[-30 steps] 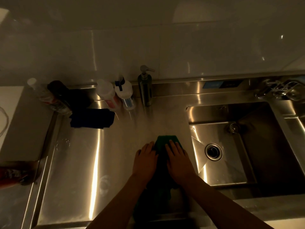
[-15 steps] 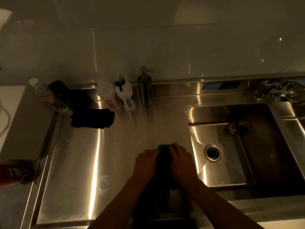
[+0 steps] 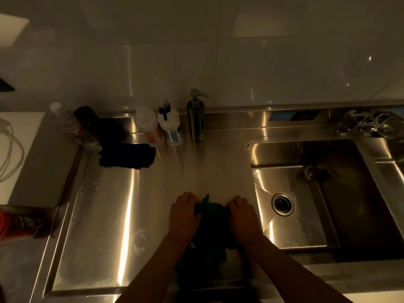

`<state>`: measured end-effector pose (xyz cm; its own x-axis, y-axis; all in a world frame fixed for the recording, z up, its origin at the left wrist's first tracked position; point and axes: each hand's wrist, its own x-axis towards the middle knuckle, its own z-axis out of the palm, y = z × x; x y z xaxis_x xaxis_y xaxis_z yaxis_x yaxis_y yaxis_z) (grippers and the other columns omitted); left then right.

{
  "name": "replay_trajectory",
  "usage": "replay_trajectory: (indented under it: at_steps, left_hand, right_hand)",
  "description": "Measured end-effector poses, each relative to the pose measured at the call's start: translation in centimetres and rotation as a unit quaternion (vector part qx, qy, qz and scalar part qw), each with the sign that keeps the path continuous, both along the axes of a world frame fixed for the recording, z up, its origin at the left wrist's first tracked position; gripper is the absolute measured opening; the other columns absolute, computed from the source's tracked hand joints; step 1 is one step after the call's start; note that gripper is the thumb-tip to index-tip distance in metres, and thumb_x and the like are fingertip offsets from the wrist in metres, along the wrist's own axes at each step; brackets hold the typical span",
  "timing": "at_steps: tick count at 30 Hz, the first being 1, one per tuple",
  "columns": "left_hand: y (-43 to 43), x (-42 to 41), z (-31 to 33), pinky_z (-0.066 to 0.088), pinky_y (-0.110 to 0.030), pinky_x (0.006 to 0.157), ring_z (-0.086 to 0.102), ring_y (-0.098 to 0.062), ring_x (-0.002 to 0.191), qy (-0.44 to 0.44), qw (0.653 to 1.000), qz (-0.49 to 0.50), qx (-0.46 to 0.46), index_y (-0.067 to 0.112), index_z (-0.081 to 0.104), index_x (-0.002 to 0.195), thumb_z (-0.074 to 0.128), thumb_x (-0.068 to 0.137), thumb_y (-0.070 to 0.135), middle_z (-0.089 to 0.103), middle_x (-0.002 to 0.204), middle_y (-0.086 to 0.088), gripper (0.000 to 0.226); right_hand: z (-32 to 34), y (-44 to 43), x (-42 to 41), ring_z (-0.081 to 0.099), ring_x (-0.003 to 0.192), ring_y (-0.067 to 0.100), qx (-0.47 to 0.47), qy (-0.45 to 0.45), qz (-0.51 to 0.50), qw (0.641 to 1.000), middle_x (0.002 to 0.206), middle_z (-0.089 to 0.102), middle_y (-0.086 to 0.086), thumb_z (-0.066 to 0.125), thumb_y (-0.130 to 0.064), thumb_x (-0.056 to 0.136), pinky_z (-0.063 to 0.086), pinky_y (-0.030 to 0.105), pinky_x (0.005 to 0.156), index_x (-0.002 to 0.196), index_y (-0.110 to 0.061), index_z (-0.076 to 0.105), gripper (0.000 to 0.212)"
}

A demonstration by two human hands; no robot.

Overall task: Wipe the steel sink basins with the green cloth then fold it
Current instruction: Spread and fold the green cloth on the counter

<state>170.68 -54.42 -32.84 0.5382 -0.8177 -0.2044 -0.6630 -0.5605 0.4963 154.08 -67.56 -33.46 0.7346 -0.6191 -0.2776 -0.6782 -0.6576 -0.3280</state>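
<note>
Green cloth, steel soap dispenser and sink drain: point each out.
green cloth point(image 3: 211, 211), head view, bunched upper part
steel soap dispenser point(image 3: 196, 122), head view, middle of body
sink drain point(image 3: 283, 204), head view, its centre opening

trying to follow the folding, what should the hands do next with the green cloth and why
Probably draw the far edge back toward the body to make a fold. The left hand and right hand each grip a far corner of the green cloth, which lies bunched on the steel drainboard beside the basin.

No text legible, bottle labels point(image 3: 153, 135) blurred
</note>
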Motion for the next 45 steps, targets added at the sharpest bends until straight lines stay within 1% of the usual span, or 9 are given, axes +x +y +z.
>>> replay_trajectory:
  at_steps: [4, 7, 9, 13, 17, 23, 28, 35, 45]
  left_hand:
    - [0.1, 0.3, 0.8, 0.044, -0.030, 0.059, 0.052, -0.011, 0.066, 0.139, 0.988, 0.053, -0.028, 0.020, 0.051, 0.088, 0.060, 0.087, 0.003, 0.058, 0.076, 0.001, 0.019]
    - [-0.4, 0.8, 1.1, 0.035, -0.019, 0.048, 0.044, -0.004, 0.056, 0.151, 0.985, 0.082, -0.030, 0.029, 0.038, 0.081, 0.061, 0.085, 0.008, 0.050, 0.067, 0.006, 0.031]
    - [-0.7, 1.0, 1.3, 0.038, -0.018, 0.050, 0.052, -0.006, 0.061, 0.131, 0.987, 0.082, -0.034, 0.029, 0.043, 0.091, 0.063, 0.087, 0.014, 0.055, 0.073, 0.007, 0.025]
    - [-0.8, 1.4, 1.4, 0.053, -0.035, 0.078, 0.058, -0.017, 0.097, 0.066, 0.996, 0.032, -0.041, 0.025, 0.061, 0.130, 0.063, 0.095, 0.020, 0.060, 0.106, -0.001, 0.036]
    - [-0.3, 1.9, 0.9, 0.051, -0.039, 0.083, 0.054, -0.023, 0.101, 0.039, 0.998, 0.023, -0.039, 0.011, 0.074, 0.106, 0.069, 0.090, 0.019, 0.057, 0.106, -0.007, 0.019]
    - [-0.2, 2.4, 0.9, 0.049, -0.035, 0.085, 0.059, -0.020, 0.099, 0.057, 0.997, 0.045, -0.013, 0.011, 0.065, 0.113, 0.056, 0.097, 0.017, 0.064, 0.108, -0.006, 0.020]
    - [-0.8, 2.7, 1.2, 0.046, -0.033, 0.077, 0.057, -0.019, 0.091, 0.020, 0.998, 0.053, -0.017, 0.016, 0.064, 0.103, 0.062, 0.093, 0.019, 0.061, 0.094, -0.002, 0.011]
    - [-2.5, 4.1, 1.9, 0.042, -0.038, 0.074, 0.052, -0.025, 0.096, -0.062, 0.996, 0.055, -0.013, 0.013, 0.062, 0.097, 0.069, 0.088, 0.016, 0.059, 0.099, -0.005, 0.012]
    - [-6.4, 8.4, 0.9, 0.047, -0.038, 0.067, 0.049, -0.025, 0.102, -0.040, 0.995, 0.073, -0.048, 0.016, 0.060, 0.097, 0.071, 0.086, 0.017, 0.053, 0.100, -0.003, 0.016]
  right_hand:
    - [0.8, -0.8, 0.1, 0.055, 0.091, 0.022, 0.078, -0.090, -0.106, 0.987, 0.100, 0.056, 0.003, 0.059, -0.010, 0.088, 0.040, 0.029, 0.070, 0.098, -0.016, 0.053, 0.013]
    - [1.3, -1.6, 0.8, 0.050, 0.076, 0.013, 0.086, -0.082, -0.115, 0.986, 0.086, 0.052, -0.008, 0.059, -0.017, 0.086, 0.032, 0.023, 0.060, 0.088, -0.028, 0.039, 0.023]
    - [1.5, -1.9, 1.3, 0.052, 0.075, 0.013, 0.085, -0.072, -0.110, 0.988, 0.085, 0.053, -0.009, 0.060, -0.018, 0.084, 0.035, 0.024, 0.059, 0.087, -0.032, 0.035, 0.029]
    - [1.8, -2.0, 2.0, 0.059, 0.087, 0.020, 0.086, -0.076, -0.114, 0.987, 0.095, 0.059, -0.003, 0.060, -0.012, 0.081, 0.051, 0.037, 0.070, 0.098, -0.029, 0.046, 0.028]
    - [1.3, -2.3, 1.9, 0.057, 0.100, 0.021, 0.100, -0.059, -0.099, 0.988, 0.107, 0.057, -0.001, 0.068, -0.013, 0.078, 0.052, 0.036, 0.080, 0.111, -0.021, 0.060, 0.035]
    - [0.7, -2.4, 1.6, 0.046, 0.091, 0.009, 0.111, -0.051, -0.076, 0.990, 0.095, 0.048, -0.009, 0.067, -0.034, 0.074, 0.036, 0.022, 0.066, 0.097, -0.024, 0.061, 0.026]
    - [0.8, -2.7, 1.8, 0.053, 0.078, 0.010, 0.108, -0.042, -0.134, 0.984, 0.085, 0.054, -0.011, 0.067, -0.029, 0.077, 0.037, 0.023, 0.060, 0.085, -0.029, 0.051, 0.018]
    - [0.9, -4.7, 3.1, 0.054, 0.068, 0.009, 0.114, -0.097, -0.201, 0.968, 0.073, 0.054, -0.010, 0.059, -0.012, 0.089, 0.033, 0.021, 0.052, 0.085, -0.028, 0.049, 0.019]
    - [1.9, -9.1, 6.7, 0.062, 0.103, 0.028, 0.106, -0.197, -0.199, 0.954, 0.112, 0.062, 0.011, 0.059, -0.001, 0.090, 0.042, 0.025, 0.086, 0.110, -0.006, 0.064, 0.021]
